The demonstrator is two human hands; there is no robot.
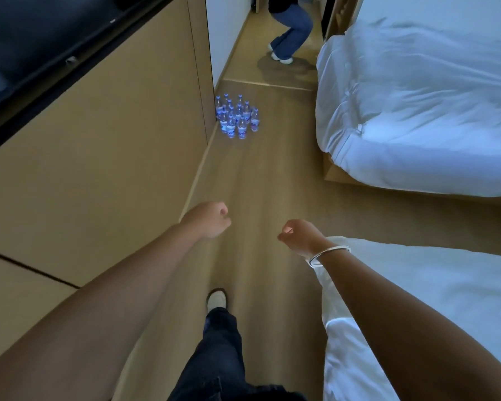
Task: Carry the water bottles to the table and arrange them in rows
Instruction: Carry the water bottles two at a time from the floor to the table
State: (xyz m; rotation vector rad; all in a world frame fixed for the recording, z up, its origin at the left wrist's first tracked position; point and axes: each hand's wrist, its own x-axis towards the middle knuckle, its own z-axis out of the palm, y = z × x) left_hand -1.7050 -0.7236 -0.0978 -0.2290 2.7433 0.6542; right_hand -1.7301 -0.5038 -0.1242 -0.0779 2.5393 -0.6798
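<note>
Several clear water bottles (237, 117) with blue caps and blue labels stand upright in a tight cluster on the wooden floor, against the corner of the tan wall panel. Both my arms reach forward over the floor, well short of the bottles. My left hand (211, 219) has its fingers curled in and holds nothing. My right hand (297, 234), with a silver bangle on the wrist, is also curled and empty. No table is in view.
A bed with white bedding (417, 105) fills the right side, and a second white bed (431, 308) lies at the lower right. A tan wall panel (99, 157) runs along the left. Another person's legs (289, 33) stand in the hallway beyond. My foot (216, 299) steps along the floor.
</note>
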